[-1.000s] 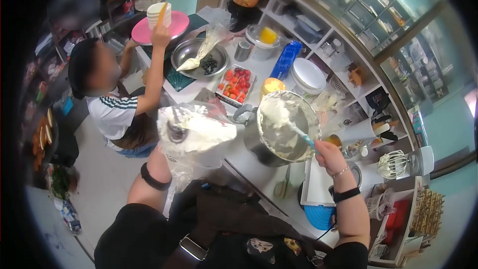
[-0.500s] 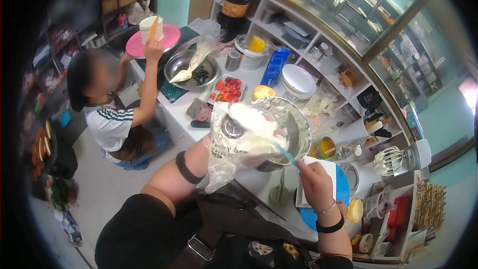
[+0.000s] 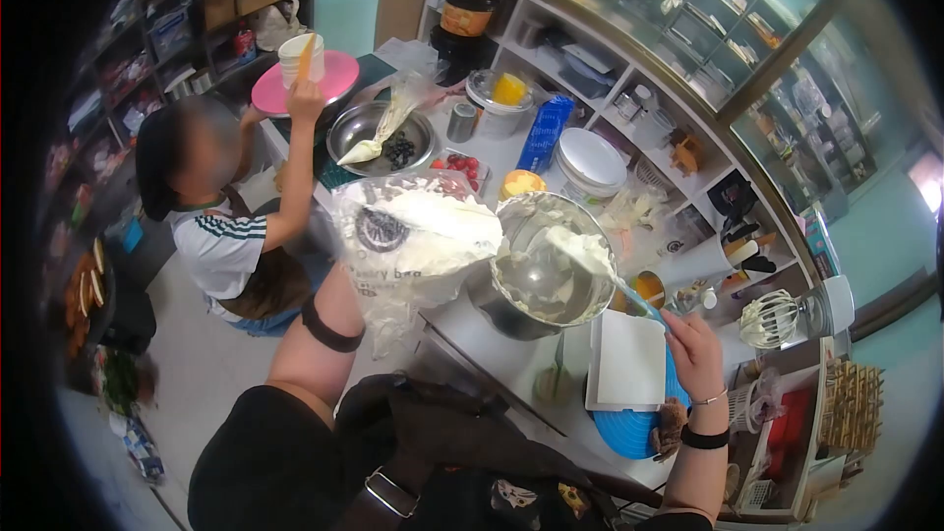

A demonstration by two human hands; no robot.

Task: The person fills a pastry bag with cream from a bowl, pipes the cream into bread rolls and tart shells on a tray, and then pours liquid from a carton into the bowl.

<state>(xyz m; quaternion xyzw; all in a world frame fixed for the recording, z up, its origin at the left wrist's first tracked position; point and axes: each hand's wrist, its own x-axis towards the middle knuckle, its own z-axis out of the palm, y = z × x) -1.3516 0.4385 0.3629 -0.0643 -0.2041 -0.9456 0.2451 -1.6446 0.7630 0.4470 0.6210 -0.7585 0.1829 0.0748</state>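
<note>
At the far left we see another person (image 3: 211,206) crouched beside the worktop (image 3: 511,359), one raised hand (image 3: 303,93) pressing an orange scraper (image 3: 306,56) against a white cake (image 3: 298,57) on a pink turntable (image 3: 295,88). Just right of that sits a wide metal bowl (image 3: 379,133) holding a filled piping bag and some dark berries, with a tray of strawberries (image 3: 457,165) beyond it. Nearer to us, our left forearm, with a black band on it, rises under a clear pastry bag (image 3: 413,236) folded open and loaded with white cream; the left hand is wrapped inside the plastic (we cannot tell how its fingers lie, though they plainly carry the bag). The bag is held in the air, touching the left rim of the steel mixing bowl (image 3: 541,275), which stands on the worktop and has cream smeared on its wall. A blue-handled spatula (image 3: 600,265) carries a lump of cream over the bowl's right side, and our right hand (image 3: 693,349) has its fingers pinched shut round the handle's end. Below that hand lies a white board (image 3: 629,362) on a blue round stand (image 3: 634,428). Further right, 1 whisk attachment (image 3: 772,320) rests by the shelves.
</note>
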